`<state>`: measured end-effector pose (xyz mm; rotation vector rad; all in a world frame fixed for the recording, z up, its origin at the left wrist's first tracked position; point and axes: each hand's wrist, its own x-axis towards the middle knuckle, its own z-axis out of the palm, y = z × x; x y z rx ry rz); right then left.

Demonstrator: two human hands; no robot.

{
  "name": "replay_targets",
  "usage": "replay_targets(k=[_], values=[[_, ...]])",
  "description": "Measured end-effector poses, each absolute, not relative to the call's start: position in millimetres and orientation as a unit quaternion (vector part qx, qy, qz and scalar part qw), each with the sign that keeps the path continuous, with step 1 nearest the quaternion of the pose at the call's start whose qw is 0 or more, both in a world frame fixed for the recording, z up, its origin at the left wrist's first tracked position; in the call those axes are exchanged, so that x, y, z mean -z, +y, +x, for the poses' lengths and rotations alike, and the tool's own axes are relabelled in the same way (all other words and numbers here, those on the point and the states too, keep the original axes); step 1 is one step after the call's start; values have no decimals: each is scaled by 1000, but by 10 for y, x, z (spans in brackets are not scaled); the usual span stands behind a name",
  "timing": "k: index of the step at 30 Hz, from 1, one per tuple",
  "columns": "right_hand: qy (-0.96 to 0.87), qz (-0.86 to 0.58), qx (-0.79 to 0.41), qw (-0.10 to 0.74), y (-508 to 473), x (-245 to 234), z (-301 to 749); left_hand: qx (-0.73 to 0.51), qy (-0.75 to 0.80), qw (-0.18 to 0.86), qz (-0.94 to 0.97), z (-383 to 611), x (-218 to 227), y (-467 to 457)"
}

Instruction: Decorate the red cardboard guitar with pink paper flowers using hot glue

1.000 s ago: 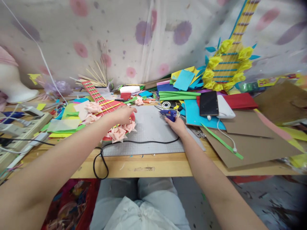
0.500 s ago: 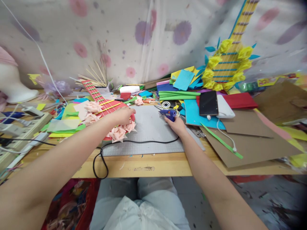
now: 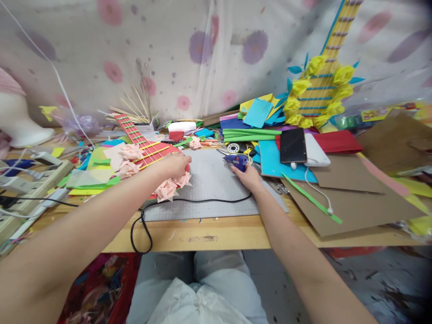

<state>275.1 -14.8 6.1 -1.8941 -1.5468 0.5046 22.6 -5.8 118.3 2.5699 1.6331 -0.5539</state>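
My right hand [image 3: 250,177] is wrapped round the handle of a blue hot glue gun [image 3: 236,160], held over the right side of a grey cutting mat [image 3: 209,180]. The gun's nozzle points left. My left hand [image 3: 178,164] lies over the lower end of a red craft guitar [image 3: 153,148], its fingers bent down. Whatever is under those fingers is hidden. Pink paper flowers [image 3: 168,189] sit along the guitar's edge below that hand, and more pink flowers [image 3: 130,153] are on its left side. White strings run along its neck.
A black cord [image 3: 202,200] crosses the mat and loops over the table edge. To the right are a phone [image 3: 293,145], brown cardboard [image 3: 354,198] and a yellow-flowered craft guitar [image 3: 319,90]. Power strips [image 3: 40,193] stand at the left; green paper strips [image 3: 251,135] lie behind.
Almost nothing differs. My left hand has shifted very slightly on the red guitar; my right hand keeps the glue gun in the same place.
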Motion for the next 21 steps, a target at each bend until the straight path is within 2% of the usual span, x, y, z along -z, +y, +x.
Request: replay_targets(k=[6,10,16,21], values=[[-579,-736,-184,300,-145,-81,2744,238,529,58,812,298,-1432,21],[-576,-733,-191,308,-146,-80,2740,210,537,55,815,376,-1547,252],[-549,-738,-227,320,-149,-112,2735,148,584,-6,798,550,-1136,764],[-554,-714,-232,361,-144,-108,2706,73,635,26,768,848,-816,949]])
